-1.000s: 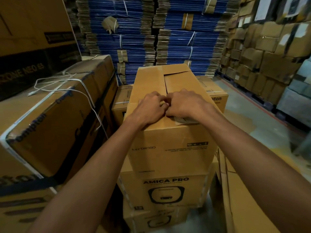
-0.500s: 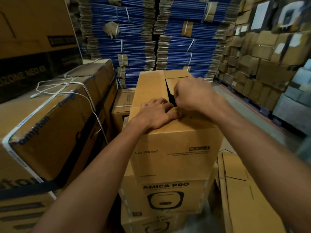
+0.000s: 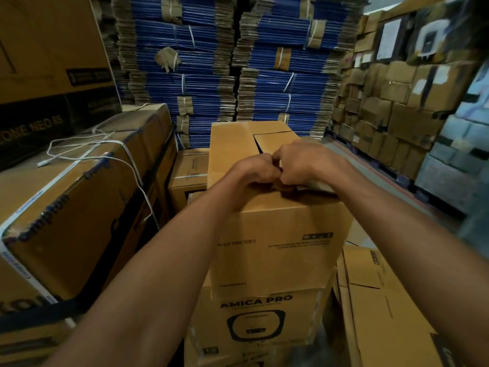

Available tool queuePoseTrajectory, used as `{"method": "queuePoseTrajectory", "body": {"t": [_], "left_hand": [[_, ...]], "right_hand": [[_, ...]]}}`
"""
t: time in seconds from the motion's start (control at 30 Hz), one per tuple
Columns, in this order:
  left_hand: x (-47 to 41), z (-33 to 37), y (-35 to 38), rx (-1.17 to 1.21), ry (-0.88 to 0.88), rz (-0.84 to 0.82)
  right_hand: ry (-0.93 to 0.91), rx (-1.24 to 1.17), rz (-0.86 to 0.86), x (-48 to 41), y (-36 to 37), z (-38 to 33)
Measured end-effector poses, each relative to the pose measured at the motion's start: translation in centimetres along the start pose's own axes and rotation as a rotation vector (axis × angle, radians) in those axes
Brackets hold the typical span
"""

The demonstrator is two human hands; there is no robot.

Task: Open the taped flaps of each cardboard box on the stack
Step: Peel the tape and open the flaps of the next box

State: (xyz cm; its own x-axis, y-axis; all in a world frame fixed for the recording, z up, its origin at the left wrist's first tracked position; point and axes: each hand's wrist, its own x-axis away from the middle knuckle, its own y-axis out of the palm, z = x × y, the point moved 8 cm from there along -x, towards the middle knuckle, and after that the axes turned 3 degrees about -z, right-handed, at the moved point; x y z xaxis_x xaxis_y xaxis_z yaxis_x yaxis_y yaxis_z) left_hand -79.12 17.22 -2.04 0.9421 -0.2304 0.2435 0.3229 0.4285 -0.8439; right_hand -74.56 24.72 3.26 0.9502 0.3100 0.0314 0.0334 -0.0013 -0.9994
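Observation:
A plain brown cardboard box (image 3: 280, 242) tops the stack in front of me, above a box printed AMICA PRO (image 3: 254, 321). Its top flaps meet at a centre seam, and the right flap (image 3: 275, 141) is parted from the left one at the far end, leaving a dark gap. My left hand (image 3: 251, 176) and my right hand (image 3: 304, 165) meet knuckle to knuckle at the near end of the seam. The fingers of both are curled down into the seam on the flap edges. The near edge of the right flap (image 3: 317, 185) is lifted a little under my right wrist.
Large taped boxes (image 3: 79, 197) with loose white strapping stand close at the left. A smaller strapped box (image 3: 188, 176) sits behind the stack. Flattened cartons (image 3: 375, 300) lean at the right. Blue bundled cardboard sheets (image 3: 211, 75) and a wall of boxes (image 3: 397, 102) fill the back.
My right hand, raised and farther back along the seam half a second ago, has come down to the near end again beside my left hand. The view has shifted slightly.

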Motion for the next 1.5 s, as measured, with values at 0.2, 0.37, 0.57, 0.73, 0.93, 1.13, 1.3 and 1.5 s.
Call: {"method": "queuePoseTrajectory", "body": {"t": [0.2,0.37,0.57,0.73,0.93,1.13,1.3,1.5], "left_hand": [[0.2,0.6,1.8,0.198,0.076,-0.065],[2.4,0.5,-0.5,0.312,0.033,0.175],[7.7,2.9,-3.9,0.070,0.167,0.571],[12.8,7.1,-4.1,-0.317,0.332,0.738],[17.3,11.1,-3.7,-0.597,0.351,0.799],[21.0,13.7,1.4,-0.568,0.560,0.674],[18.6,11.0,2.8,-0.549,0.382,0.385],[19.0,9.7,7.1,-0.514,0.359,0.112]], "right_hand": [[-0.030,0.095,0.003,-0.3,-0.9,0.2],[-0.064,0.113,-0.005,-0.5,-3.5,1.9],[0.006,-0.196,-0.186,-1.1,-5.7,6.3],[0.002,-0.365,-0.236,-0.9,-6.4,7.4],[-0.097,-0.462,-0.337,-2.0,-4.9,6.6],[-0.156,-0.479,-0.494,-2.2,-2.6,6.0],[-0.180,-0.410,-0.570,-1.8,0.9,4.2],[-0.399,-0.199,-0.385,3.6,1.9,2.0]]}}
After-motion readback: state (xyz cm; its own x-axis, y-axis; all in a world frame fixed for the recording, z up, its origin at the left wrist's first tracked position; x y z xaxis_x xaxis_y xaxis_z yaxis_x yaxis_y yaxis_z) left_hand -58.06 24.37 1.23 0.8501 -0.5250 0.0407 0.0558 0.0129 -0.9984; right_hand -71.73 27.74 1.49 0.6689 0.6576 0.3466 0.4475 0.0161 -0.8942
